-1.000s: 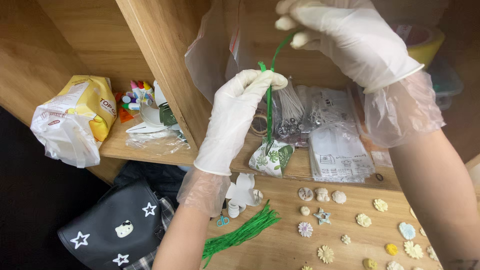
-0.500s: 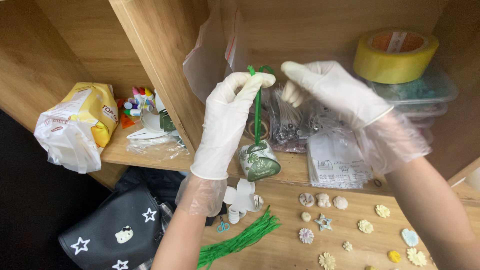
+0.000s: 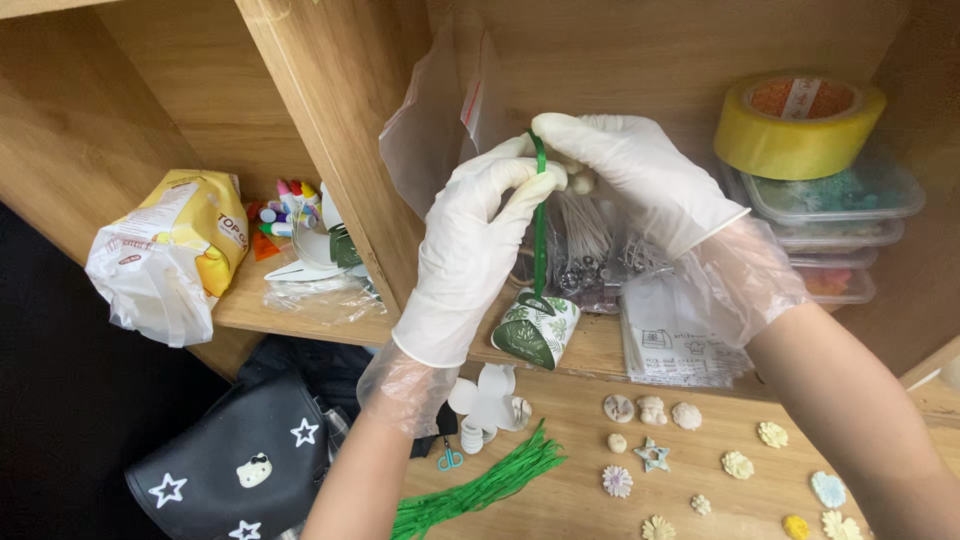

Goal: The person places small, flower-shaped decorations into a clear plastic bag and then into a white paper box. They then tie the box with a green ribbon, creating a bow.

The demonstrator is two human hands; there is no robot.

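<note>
Pinching green ribbon [image 3: 540, 240], gloved hands [image 3: 470, 260], tape roll [image 3: 797, 125], clear bags [image 3: 440, 120] behind

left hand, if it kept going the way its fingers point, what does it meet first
The left hand points up and right, pinching the green ribbon. Straight on it would meet the right hand first; they already look in contact there.

At nine o'clock a crumpled yellow-and-white bag [image 3: 165, 255] lay on the wooden shelf [image 3: 300, 318], coloured markers [image 3: 285, 205] just beside it toward the centre. At two o'clock a roll of yellow tape [image 3: 798, 125] sat atop stacked clear lidded containers [image 3: 830, 215]. At seven o'clock a black bag with white stars [image 3: 235, 465] stood low. At six o'clock lay a bundle of green strips [image 3: 480, 490], small teal scissors [image 3: 449, 458] near it. Small moulded flowers and shells [image 3: 690, 450] were scattered at five o'clock.
</note>
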